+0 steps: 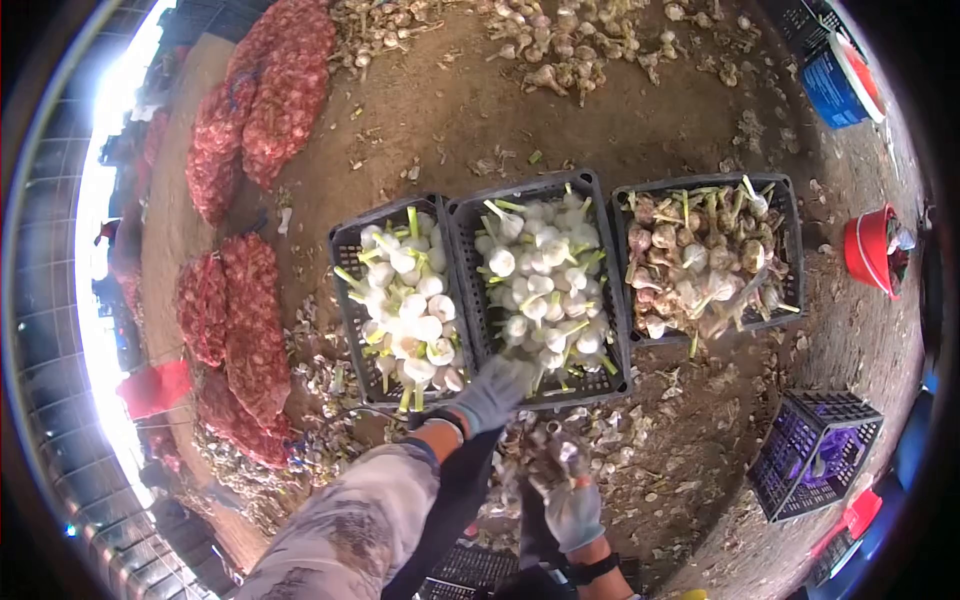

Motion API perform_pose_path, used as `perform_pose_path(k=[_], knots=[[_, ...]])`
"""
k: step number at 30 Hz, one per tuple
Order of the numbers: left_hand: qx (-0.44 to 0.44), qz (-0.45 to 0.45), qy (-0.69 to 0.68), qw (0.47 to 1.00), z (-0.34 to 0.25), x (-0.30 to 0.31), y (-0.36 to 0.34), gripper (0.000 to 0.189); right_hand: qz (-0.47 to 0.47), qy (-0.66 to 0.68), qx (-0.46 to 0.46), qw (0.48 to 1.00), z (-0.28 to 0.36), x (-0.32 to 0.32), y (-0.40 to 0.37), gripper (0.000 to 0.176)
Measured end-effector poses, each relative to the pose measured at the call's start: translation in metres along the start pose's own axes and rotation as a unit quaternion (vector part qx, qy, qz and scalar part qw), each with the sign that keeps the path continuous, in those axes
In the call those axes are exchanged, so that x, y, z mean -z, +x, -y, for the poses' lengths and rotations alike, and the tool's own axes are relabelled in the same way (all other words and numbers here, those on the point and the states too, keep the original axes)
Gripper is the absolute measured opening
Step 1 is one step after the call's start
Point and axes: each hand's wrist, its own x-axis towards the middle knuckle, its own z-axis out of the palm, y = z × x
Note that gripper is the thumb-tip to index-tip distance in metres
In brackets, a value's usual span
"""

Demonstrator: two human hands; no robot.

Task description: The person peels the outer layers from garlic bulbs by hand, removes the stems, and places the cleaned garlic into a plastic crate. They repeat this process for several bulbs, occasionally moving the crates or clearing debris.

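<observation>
Three black crates stand side by side. The left crate and the middle crate hold white garlic bulbs with green stems; the right crate holds brownish, uncleaned garlic. My left hand, in a pale glove, is at the near edge of the middle crate; its fingers are blurred and what they hold, if anything, cannot be made out. Below the crates, my right hand, also gloved, has its fingers closed around something brownish and blurred, perhaps a garlic bulb.
Red mesh sacks lie at the left. Loose garlic covers ground at the top. A blue bucket, a red bucket and a black crate with purple items stand at the right. Peelings litter the floor.
</observation>
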Motion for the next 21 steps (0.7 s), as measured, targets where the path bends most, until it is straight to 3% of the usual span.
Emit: perform_pose_path(k=[1,2,3,4,5,6,7,8,11,13,14,15,17,18,20,21], knots=[[0.119,0.14,-0.091,0.979,0.01,0.058,0.011,0.073,-0.062,0.051,-0.087,0.993,-0.021,0.021,0.003,0.05],[0.216,0.21,-0.13,0.945,0.024,0.091,0.012,0.072,-0.064,0.08,-0.1,0.99,-0.015,0.01,-0.002,0.049],[0.237,0.114,0.036,0.964,0.045,0.034,-0.028,0.068,-0.065,0.109,-0.113,0.985,-0.01,-0.002,-0.007,0.049],[0.23,0.091,0.178,0.952,0.07,0.019,-0.05,0.062,-0.044,0.108,-0.103,0.988,-0.013,0.001,-0.009,0.047],[0.292,0.188,0.114,0.931,0.087,0.037,-0.054,0.061,-0.047,0.106,-0.104,0.988,-0.014,0.003,-0.01,0.046],[0.202,0.243,0.198,0.928,0.105,0.029,-0.079,0.06,-0.054,0.104,-0.106,0.987,-0.016,0.005,-0.011,0.045],[0.142,0.192,0.226,0.945,0.126,0.006,-0.105,0.059,-0.061,0.099,-0.109,0.987,-0.017,0.007,-0.011,0.044],[0.157,0.243,0.202,0.936,0.134,0.01,-0.113,0.055,-0.077,0.105,-0.094,0.987,-0.019,0.009,-0.012,0.044],[0.2,0.16,0.176,0.951,0.135,0.011,-0.144,0.051,-0.055,0.03,-0.065,0.996,-0.024,0.046,-0.021,0.046],[0.23,0.167,0.119,0.951,0.128,0.024,-0.137,0.049,-0.046,0.05,-0.051,0.996,-0.015,0.066,-0.033,0.049],[0.246,0.168,0.096,0.95,0.125,0.025,-0.136,0.051,-0.122,0.053,-0.052,0.99,-0.005,0.071,-0.033,0.052],[0.262,0.169,0.077,0.947,0.123,0.025,-0.135,0.053,-0.098,0.082,-0.052,0.99,-0.004,0.101,-0.038,0.051],[0.264,0.181,0.077,0.944,0.121,0.022,-0.137,0.06,-0.16,-0.133,0.062,0.976,-0.002,0.123,-0.043,0.046],[0.267,0.218,0.08,0.935,0.117,0.028,-0.132,0.064,-0.184,-0.228,0.059,0.954,-0.003,0.137,-0.039,0.043],[0.253,0.214,0.092,0.939,0.114,0.027,-0.125,0.064,-0.233,-0.401,0.043,0.885,-0.023,0.175,-0.024,0.037],[0.256,0.217,0.079,0.939,0.112,0.023,-0.118,0.064,-0.215,-0.503,0.08,0.833,-0.041,0.197,-0.009,0.036]])
